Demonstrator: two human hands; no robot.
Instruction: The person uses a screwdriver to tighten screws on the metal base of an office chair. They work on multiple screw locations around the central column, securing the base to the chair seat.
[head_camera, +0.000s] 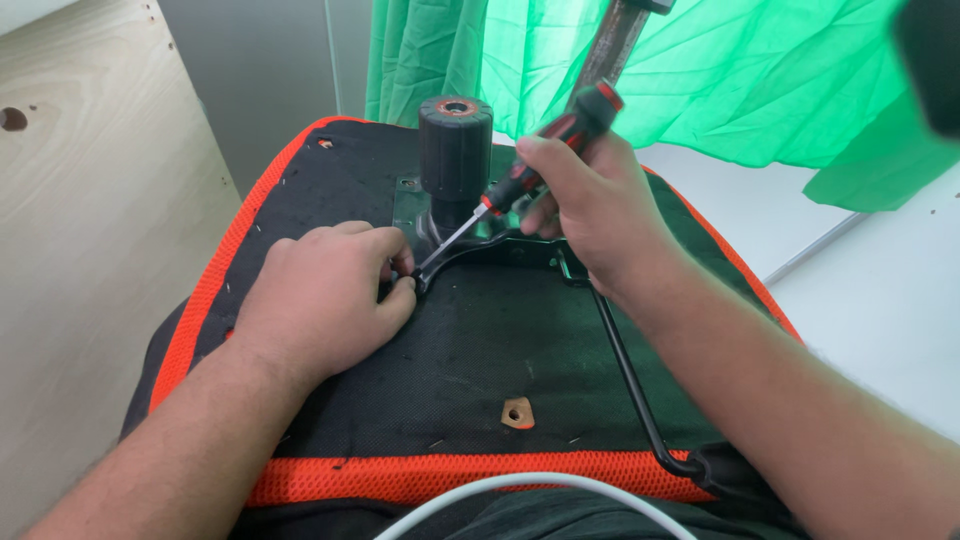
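The right hand (590, 205) keeps a closed grip on the screwdriver (540, 160) by its ribbed red-and-black handle, tip down at the metal bracket (500, 245) on the upturned seat (450, 380). The left hand (325, 295) pinches there. The tool looks light and stiff; the handle seems best to hold.

makeshift workshop: plywood board (90, 200), green backdrop (720, 80)

Behind your work hangs a crumpled green cloth (700, 70), draped across the upper right, with a white floor (880, 300) spreading out below it. To your left a pale plywood board (90, 230) leans, a dark knot hole near its top edge. A white cable (520, 485) curves along the bottom nearest you.
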